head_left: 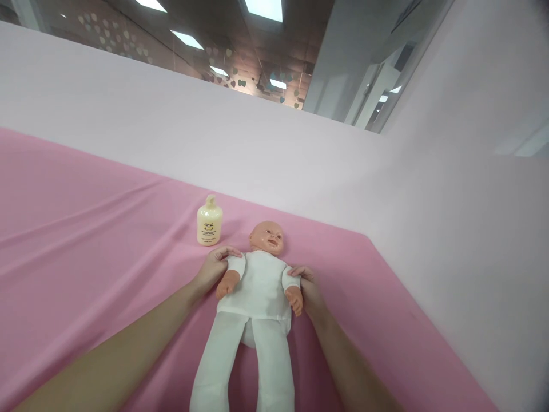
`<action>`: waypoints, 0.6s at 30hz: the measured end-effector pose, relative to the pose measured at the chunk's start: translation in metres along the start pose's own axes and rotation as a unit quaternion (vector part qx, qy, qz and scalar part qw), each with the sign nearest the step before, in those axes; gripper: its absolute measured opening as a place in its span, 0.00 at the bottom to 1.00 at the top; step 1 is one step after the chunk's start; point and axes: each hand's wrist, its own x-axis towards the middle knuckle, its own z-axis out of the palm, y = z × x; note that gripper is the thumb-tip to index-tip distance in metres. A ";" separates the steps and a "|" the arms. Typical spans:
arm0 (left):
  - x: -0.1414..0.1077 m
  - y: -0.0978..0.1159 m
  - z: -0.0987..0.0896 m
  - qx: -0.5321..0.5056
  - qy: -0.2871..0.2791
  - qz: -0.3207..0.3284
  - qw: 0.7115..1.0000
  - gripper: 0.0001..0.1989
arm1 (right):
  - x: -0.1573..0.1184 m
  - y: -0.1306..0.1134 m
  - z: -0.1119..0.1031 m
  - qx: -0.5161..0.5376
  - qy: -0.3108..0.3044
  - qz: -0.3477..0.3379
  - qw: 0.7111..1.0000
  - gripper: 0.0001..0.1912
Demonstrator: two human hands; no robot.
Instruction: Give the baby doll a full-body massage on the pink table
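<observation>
A baby doll point(263, 286) with a white cloth body lies on its back on a pink cloth, its bare head toward the wall and its legs toward me. My left hand point(216, 266) is closed round the doll's upper arm on the left side of the view, fingers on the white sleeve. On the other side, my right hand point(309, 284) grips the other sleeve near the shoulder, its fingertips lying over the fabric. Both of the doll's forearms hang free below my fingers.
A cream pump bottle point(210, 222) stands upright on the pink cloth point(107, 229), just beyond my left hand. Behind the cloth rises a white wall point(257, 149) with a window point(240, 51) above. The cloth's edge slants down at the right beside another wall.
</observation>
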 end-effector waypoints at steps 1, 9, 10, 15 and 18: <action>-0.001 0.002 0.000 0.001 -0.007 0.001 1.000 0.18 | -0.001 -0.001 0.001 -0.001 -0.007 0.002 1.000 0.02; -0.014 0.021 0.009 0.124 0.031 0.041 0.991 0.31 | -0.011 -0.009 0.007 -0.109 0.035 -0.049 0.992 0.26; -0.014 0.022 0.009 0.138 0.037 0.042 0.989 0.32 | -0.012 -0.011 0.008 -0.128 0.038 -0.054 0.990 0.30; -0.009 0.017 0.006 0.190 0.041 0.066 0.979 0.30 | -0.014 -0.016 0.012 -0.224 0.036 -0.116 0.967 0.32; -0.003 0.007 0.000 0.224 0.032 0.072 0.971 0.27 | -0.011 -0.014 0.011 -0.275 0.043 -0.157 0.948 0.27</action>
